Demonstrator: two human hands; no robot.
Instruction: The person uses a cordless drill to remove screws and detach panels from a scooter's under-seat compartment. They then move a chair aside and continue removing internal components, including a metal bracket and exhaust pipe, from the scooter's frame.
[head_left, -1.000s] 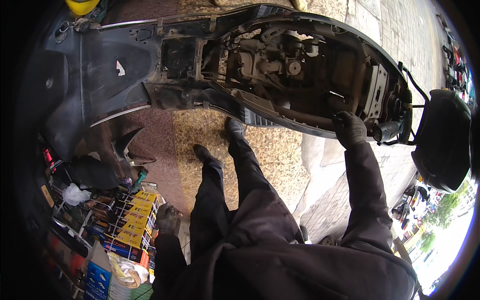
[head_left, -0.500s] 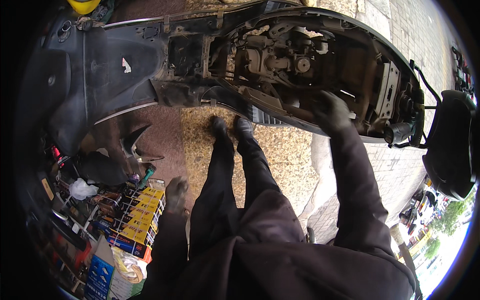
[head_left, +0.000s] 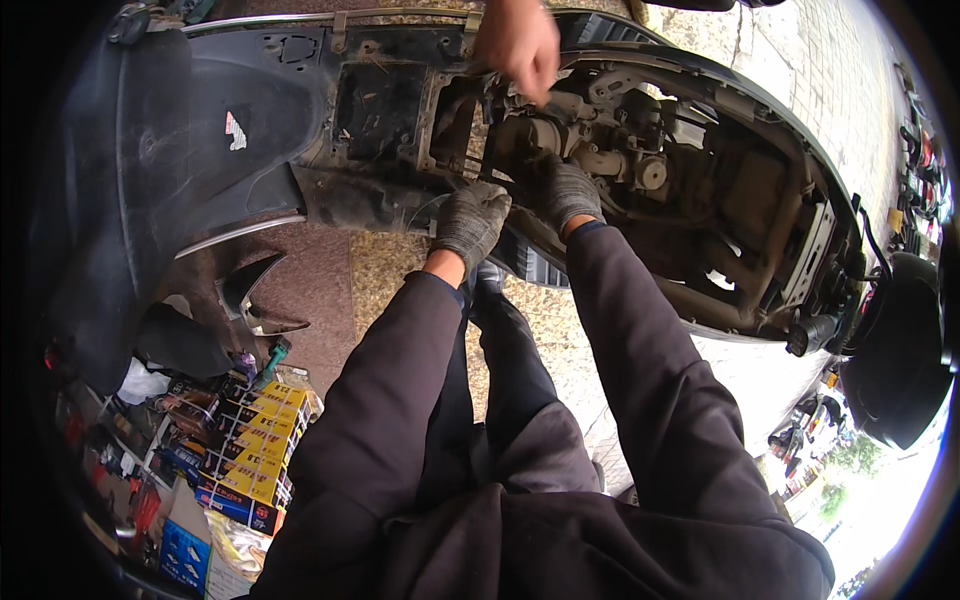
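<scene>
Stretched out before me is a scooter (head_left: pixel 250 110) with its seat area uncovered, showing a dusty engine (head_left: pixel 600 160) inside the dark body shell. My left hand (head_left: pixel 470 222), in a grey knit glove, is at the near edge of the frame, just in front of the engine opening. Its fingers are curled in; whatever they grip is too small to make out. My right hand (head_left: pixel 570 192), gloved likewise, reaches into the front of the engine opening, and its fingertips are lost among dark parts. Another person's bare hand (head_left: pixel 520 45) hangs over the engine from the far side.
Stacked yellow boxes (head_left: pixel 265 440) stand at the lower left beside tools and a green-handled tool (head_left: pixel 272 358). A dark curved panel (head_left: pixel 245 285) lies on the floor near them. A black top case (head_left: pixel 900 350) juts out at the scooter's right end.
My right hand has moved left from the rear of the opening to the engine's front. My left hand has risen from beside the boxes to the frame. Another person's hand has come in.
</scene>
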